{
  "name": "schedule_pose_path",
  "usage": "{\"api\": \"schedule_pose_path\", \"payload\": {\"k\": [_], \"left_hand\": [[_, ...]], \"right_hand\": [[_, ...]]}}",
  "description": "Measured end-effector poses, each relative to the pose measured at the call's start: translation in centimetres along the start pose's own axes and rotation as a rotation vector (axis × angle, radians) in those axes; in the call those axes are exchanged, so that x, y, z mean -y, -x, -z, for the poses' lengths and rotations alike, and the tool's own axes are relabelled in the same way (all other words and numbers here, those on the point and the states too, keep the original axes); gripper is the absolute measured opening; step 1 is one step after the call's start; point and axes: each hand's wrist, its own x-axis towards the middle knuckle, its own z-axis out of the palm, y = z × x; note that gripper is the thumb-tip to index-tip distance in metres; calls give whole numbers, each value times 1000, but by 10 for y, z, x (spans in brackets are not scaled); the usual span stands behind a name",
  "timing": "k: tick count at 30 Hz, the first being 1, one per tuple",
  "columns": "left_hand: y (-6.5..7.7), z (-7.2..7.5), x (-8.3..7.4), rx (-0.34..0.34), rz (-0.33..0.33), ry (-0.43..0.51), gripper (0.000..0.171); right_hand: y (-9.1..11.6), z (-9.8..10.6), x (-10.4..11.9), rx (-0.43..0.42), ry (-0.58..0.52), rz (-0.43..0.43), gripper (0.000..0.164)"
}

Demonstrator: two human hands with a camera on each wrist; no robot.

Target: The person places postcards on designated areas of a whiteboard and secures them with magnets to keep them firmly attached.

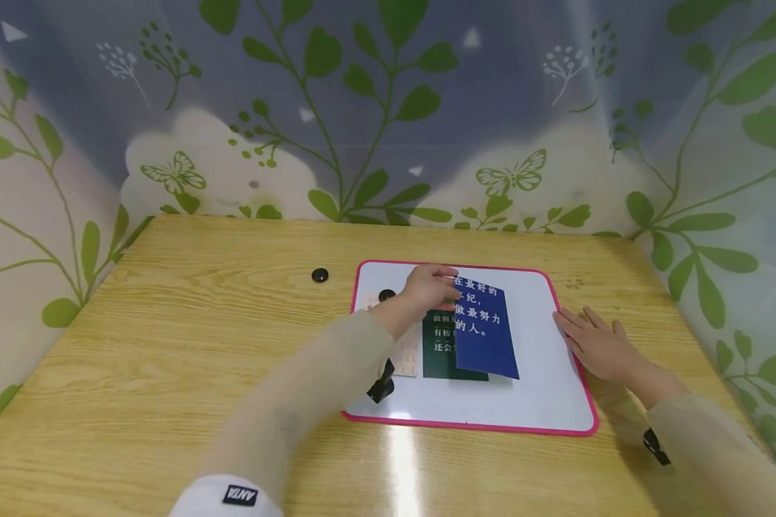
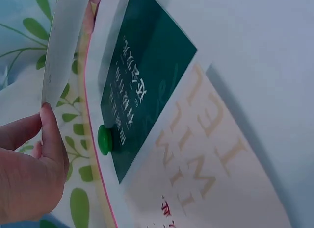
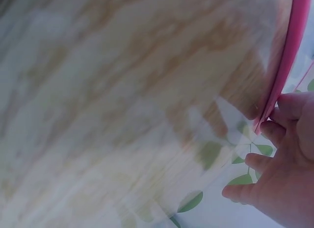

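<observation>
A whiteboard (image 1: 543,402) with a pink rim lies on the wooden table. My left hand (image 1: 423,291) pinches a dark blue card (image 1: 485,330) with white Chinese writing by its upper left edge, the card tilted up over the board. Beneath it lies a dark green card (image 2: 147,56), with a round green magnet (image 2: 104,139) at its edge. Beside that is a pale card (image 2: 211,154) with large letters, partly covered by my left arm in the head view. My right hand (image 1: 598,345) grips the board's right rim between thumb and index finger, other fingers spread.
A black round magnet (image 1: 320,275) lies on the table (image 1: 187,323), left of the board. Another dark magnet (image 1: 386,295) sits at the top of the pale card. Leaf-patterned cloth (image 1: 375,143) hangs around the table's back and sides.
</observation>
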Motion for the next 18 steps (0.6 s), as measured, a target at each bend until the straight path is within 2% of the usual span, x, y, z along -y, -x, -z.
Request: {"api": "schedule_pose_path", "payload": {"k": [6,18], "left_hand": [[-3,-14,3,-2,-3,-6,41],[-14,-29,10,-23,13,-12,39]], "right_hand": [[0,-1,0,2,8,-11,53],[1,1,2,-22,25,1,51]]}}
